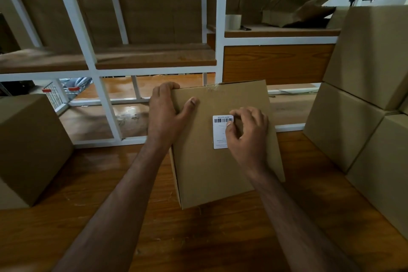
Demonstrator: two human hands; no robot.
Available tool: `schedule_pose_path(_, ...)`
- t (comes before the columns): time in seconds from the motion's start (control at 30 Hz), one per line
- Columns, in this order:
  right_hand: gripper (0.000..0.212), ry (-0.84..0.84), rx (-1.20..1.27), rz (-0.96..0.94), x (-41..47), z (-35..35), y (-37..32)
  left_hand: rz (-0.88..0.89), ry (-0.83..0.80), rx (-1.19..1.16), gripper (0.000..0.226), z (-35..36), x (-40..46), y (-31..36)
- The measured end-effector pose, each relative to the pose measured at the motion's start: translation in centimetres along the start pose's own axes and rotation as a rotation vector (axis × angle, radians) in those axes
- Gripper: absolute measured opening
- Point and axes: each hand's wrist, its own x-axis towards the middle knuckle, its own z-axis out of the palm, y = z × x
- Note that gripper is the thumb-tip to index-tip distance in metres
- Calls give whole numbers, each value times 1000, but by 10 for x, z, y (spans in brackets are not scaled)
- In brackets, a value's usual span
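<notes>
Well, we are at the labelling step, so the job is to get the label (219, 132) flat and straight on the box (212, 168). The box sits on the bench (110, 205) right in front of us, between a carton (28, 148) on the left and stacked cartons (364, 106) on the right. The white barcode label lies on its top face, a little right of the middle.

Our left hand (167, 112) grips the far left corner, fingers curled over the far edge and thumb flat on top. This bracing matters, because it stops the box from sliding while we work.

Our right hand (249, 134) is curled, with thumb and forefinger drawn together on the label's right edge beside the barcode. We cannot tell whether that edge is fully stuck down.

We judge it best to press from the stuck side outward and rub along each edge. We should avoid creasing the barcode, since a wrinkle there could spoil a scan.
</notes>
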Motion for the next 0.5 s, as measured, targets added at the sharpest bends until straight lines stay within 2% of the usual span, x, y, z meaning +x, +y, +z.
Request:
schedule_pose_path(0.23, 53, -38, 2, 22, -5, -1, -1, 4, 9, -1, 55, -1, -2, 2)
schedule_pose_path(0.5, 38, -105, 36, 4, -8, -9, 0, 4, 16, 10, 55, -1, -4, 4)
